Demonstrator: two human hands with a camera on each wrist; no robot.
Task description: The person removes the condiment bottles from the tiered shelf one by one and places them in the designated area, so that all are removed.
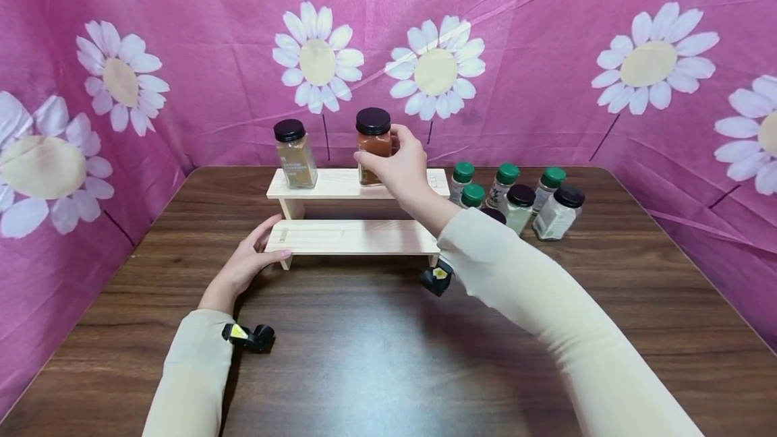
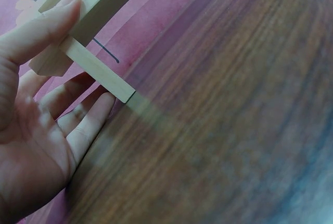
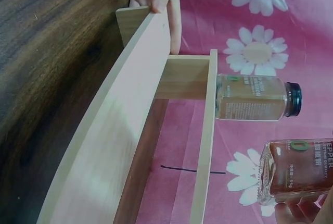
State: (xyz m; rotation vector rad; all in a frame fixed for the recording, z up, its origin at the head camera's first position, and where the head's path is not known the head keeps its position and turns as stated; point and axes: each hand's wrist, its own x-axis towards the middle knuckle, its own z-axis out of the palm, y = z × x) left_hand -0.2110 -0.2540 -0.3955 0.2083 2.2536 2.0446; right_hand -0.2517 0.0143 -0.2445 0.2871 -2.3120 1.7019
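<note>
My right hand (image 1: 405, 164) grips a glass spice jar (image 1: 374, 143) of red-brown powder with a black lid, its label partly reading "PEPPER". In the right wrist view, a gap separates this jar (image 3: 296, 169) from the upper step's board. The light wooden two-step rack (image 1: 352, 237) stands on the table. At its left end, my left hand (image 1: 245, 265) holds the lower step, thumb at the front corner and fingers round the side. On the upper step's left end stands a black-lidded jar (image 1: 296, 160) of tan powder.
Right of the rack, several spice jars stand grouped: some with green lids (image 1: 508, 174), others with black lids, among them a pale-filled jar (image 1: 557, 218). One is partly hidden by my right sleeve (image 1: 485, 251). A pink flowered cloth (image 1: 243, 86) hangs behind the brown wooden table (image 1: 346, 356).
</note>
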